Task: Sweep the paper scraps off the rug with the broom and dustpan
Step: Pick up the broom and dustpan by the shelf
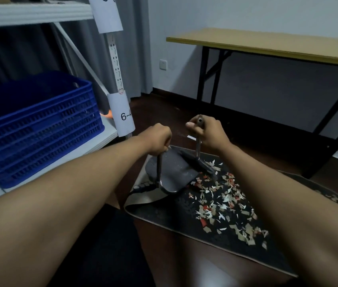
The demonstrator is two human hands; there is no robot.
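A dark rug [186, 216] lies on the brown floor, with several white, tan and red paper scraps [224, 206] strewn over its middle. My left hand [157, 139] grips the thin metal handle of a dark dustpan [169, 172], which rests on the rug's far left corner with its mouth facing the scraps. My right hand [207, 132] grips the top of the broom handle. The dark broom head [200, 163] sits at the dustpan's right edge, touching the nearest scraps.
A blue plastic crate [37, 125] stands on a low white shelf at the left, beside a white upright post [120, 104] with paper labels. A folding table [267, 45] with black legs stands at the back right. The rug's left corner is folded up.
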